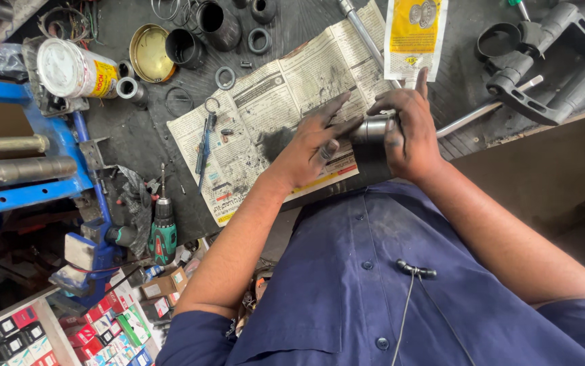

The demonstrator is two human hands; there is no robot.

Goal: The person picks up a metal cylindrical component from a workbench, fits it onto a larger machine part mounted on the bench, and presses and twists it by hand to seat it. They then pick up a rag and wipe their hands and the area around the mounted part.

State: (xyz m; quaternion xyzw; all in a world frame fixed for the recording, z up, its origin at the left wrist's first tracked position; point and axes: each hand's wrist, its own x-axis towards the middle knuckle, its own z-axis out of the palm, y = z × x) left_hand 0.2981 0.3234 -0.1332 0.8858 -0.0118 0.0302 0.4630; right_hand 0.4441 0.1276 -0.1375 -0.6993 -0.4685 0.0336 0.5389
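My two greasy hands meet over a sheet of newspaper [265,102] spread on a dark workbench [136,135]. My right hand [411,132] wraps around a short grey metal cylinder [372,129] and holds it sideways. The fingers of my left hand [313,146] press against the cylinder's open end; one finger seems to reach inside. A dark grease smear marks the paper just left of my left hand. I wear a dark blue shirt with a small clip microphone on it.
Rings, dark metal sleeves [218,24] and a brass lid [148,53] lie at the back. A white tin [75,68] sits left, above a blue vise [41,169]. A green screwdriver [163,227], a yellow packet [413,34], a steel rod [482,112] and a black casting [557,68] surround the paper.
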